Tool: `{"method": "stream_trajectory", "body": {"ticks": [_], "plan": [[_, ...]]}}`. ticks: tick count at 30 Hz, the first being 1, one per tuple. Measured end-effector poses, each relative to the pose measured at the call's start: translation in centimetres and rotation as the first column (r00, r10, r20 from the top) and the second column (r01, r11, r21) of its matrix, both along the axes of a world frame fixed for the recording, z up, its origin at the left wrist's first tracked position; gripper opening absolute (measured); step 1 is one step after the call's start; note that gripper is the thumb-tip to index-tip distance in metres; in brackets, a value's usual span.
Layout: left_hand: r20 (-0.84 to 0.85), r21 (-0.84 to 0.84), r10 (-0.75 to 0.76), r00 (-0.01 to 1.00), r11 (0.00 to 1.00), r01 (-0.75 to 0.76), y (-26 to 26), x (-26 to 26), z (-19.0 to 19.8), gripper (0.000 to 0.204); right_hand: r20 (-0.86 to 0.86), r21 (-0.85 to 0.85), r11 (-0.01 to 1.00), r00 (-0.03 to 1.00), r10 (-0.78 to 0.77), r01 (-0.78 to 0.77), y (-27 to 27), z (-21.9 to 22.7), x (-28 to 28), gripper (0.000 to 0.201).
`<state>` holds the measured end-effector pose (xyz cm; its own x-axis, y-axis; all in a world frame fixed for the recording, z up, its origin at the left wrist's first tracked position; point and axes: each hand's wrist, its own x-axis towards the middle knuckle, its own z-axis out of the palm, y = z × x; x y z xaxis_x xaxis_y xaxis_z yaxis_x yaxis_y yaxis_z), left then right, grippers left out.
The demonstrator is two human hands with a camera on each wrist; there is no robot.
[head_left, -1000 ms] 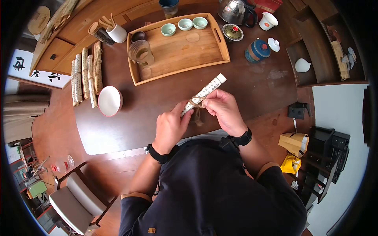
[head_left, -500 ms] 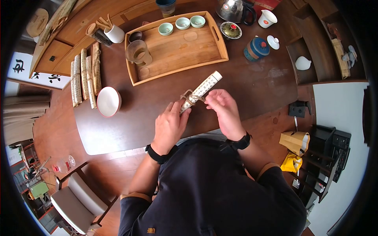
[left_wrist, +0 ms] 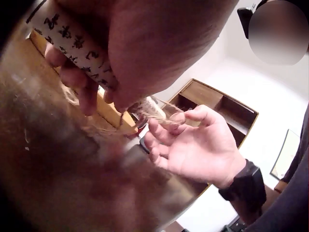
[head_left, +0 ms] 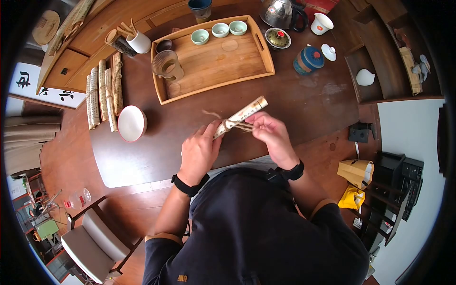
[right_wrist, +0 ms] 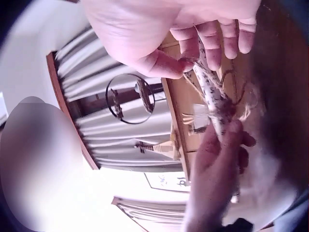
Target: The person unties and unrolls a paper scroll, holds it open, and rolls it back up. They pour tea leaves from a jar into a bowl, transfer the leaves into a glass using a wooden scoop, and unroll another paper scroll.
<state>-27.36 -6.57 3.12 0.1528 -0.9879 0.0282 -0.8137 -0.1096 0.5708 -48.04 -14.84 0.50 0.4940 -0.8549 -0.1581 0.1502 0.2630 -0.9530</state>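
A rolled scroll [head_left: 246, 110] with dark characters slants above the table's near edge, twine [head_left: 228, 124] looped round its middle. The left hand [head_left: 198, 151] grips the scroll's lower end, which it partly covers. Twine strands run to the right hand [head_left: 273, 137], whose thumb and index finger pinch them beside the scroll. In the left wrist view the right hand [left_wrist: 195, 145] pinches the twine [left_wrist: 161, 117], its palm showing. The right wrist view shows the left hand [right_wrist: 217, 169] round the lower part of the scroll [right_wrist: 210, 94].
A wooden tray [head_left: 190, 97] holds green cups and a glass vessel. A white bowl [head_left: 132, 123] stands left, beside several bundled scrolls [head_left: 102, 92]. A blue canister [head_left: 308, 60], a lidded bowl [head_left: 277, 38] and a kettle [head_left: 280, 13] stand at the right back.
The scroll has turned flatter, and the left hand has shifted slightly left and down. The right hand, apart from the scroll half a second ago, now draws twine strands out to the right.
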Motion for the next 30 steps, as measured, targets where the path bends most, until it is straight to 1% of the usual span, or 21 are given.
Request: {"method": "stream_trajectory", "body": {"ticks": [2,3,4,5,6,7,8,9,10,11,12,14,15,16,17,21,23,24,26,28,30], "plan": [[0.082,-0.063,-0.091,0.992,0.993,0.097,0.0,0.5,-0.4,0.031,0.177,0.257,0.966,0.982,-0.067,0.020,-0.7,0.4,-0.8,0.006],[0.082,-0.063,-0.090,0.992,0.993,0.096,0.2,0.8,-0.6,0.031,0.251,0.336,0.940,0.957,-0.147,0.056,-1.0,0.4,-1.1,0.009],[0.166,-0.099,-0.096,0.981,0.988,0.114,0.3,1.1,-0.8,0.035,0.346,0.404,0.914,0.920,-0.181,0.028,-1.5,0.2,-1.7,0.010],[0.248,-0.134,-0.099,0.964,0.982,0.135,0.5,1.3,-1.0,0.039,0.384,0.431,0.903,0.906,-0.179,-0.004,-2.0,0.2,-2.5,0.009],[0.248,-0.134,-0.098,0.964,0.982,0.134,0.6,1.4,-0.9,0.039,0.421,0.455,0.890,0.889,-0.178,-0.037,-2.3,0.3,-3.0,0.008],[0.228,-0.122,-0.115,0.967,0.982,0.145,0.8,1.4,-0.6,0.037,0.380,0.475,0.880,0.900,-0.213,0.007,-2.5,0.3,-3.4,0.007],[0.206,-0.109,-0.129,0.970,0.982,0.154,1.1,1.4,-0.3,0.036,0.380,0.476,0.879,0.901,-0.211,0.005,-2.7,0.4,-3.9,0.007],[0.205,-0.108,-0.126,0.971,0.983,0.150,1.2,1.5,-0.1,0.036,0.356,0.443,0.896,0.922,-0.155,-0.020,-3.1,0.8,-4.4,0.006],[0.179,-0.110,-0.169,0.969,0.976,0.190,1.4,1.7,0.0,0.037,0.330,0.409,0.911,0.939,-0.099,-0.048,-3.3,1.2,-4.6,0.005],[0.153,-0.113,-0.212,0.965,0.966,0.230,1.5,1.8,0.1,0.039,0.292,0.434,0.901,0.947,-0.138,-0.002,-3.4,1.7,-4.6,0.005],[0.152,-0.114,-0.209,0.966,0.967,0.227,1.7,2.0,0.1,0.039,0.290,0.433,0.901,0.947,-0.135,-0.004,-3.7,2.1,-4.8,0.005],[0.154,-0.162,-0.246,0.957,0.949,0.270,2.0,2.6,0.2,0.035,0.134,0.394,0.917,0.984,-0.121,0.060,-4.6,2.4,-5.4,0.005],[0.154,-0.164,-0.244,0.957,0.949,0.268,2.2,2.8,0.3,0.035,0.128,0.390,0.918,0.983,-0.131,0.072,-4.8,2.4,-5.6,0.006],[0.115,-0.150,-0.230,0.966,0.958,0.246,2.5,3.1,0.4,0.035,0.057,0.349,0.927,0.985,-0.164,0.134,-5.2,2.4,-5.7,0.007],[0.077,-0.135,-0.212,0.974,0.966,0.221,2.9,3.5,0.5,0.035,0.078,0.354,0.926,0.983,-0.167,0.129,-5.5,2.4,-6.1,0.007],[0.076,-0.072,-0.138,0.988,0.987,0.143,4.1,5.0,0.7,0.032,0.119,0.339,0.928,0.971,-0.206,0.155,-6.5,2.4,-7.4,0.010],[-0.060,-0.026,0.016,0.998,1.000,-0.018,4.9,5.5,0.1,0.030,0.127,0.327,0.933,0.972,-0.198,0.147,-6.8,2.6,-7.9,0.011],[-0.050,-0.023,0.031,0.998,0.999,-0.033,5.2,5.7,0.1,0.030,0.144,0.327,0.934,0.969,-0.200,0.144,-7.0,2.0,-8.4,0.012],[-0.174,-0.019,0.076,0.982,0.997,-0.081,5.5,5.9,-0.1,0.025,0.159,0.334,0.921,0.951,-0.266,0.202,-7.3,1.7,-9.1,0.012],[-0.163,-0.021,0.087,0.983,0.996,-0.092,6.1,6.3,-0.6,0.027,0.172,0.326,0.921,0.945,-0.278,0.212,-7.6,2.0,-9.7,0.011],[-0.141,0.028,0.131,0.981,0.991,-0.129,6.8,6.7,-1.1,0.028,0.216,0.314,0.890,0.889,-0.405,0.330,-7.6,2.5,-10.3,0.011]]}}
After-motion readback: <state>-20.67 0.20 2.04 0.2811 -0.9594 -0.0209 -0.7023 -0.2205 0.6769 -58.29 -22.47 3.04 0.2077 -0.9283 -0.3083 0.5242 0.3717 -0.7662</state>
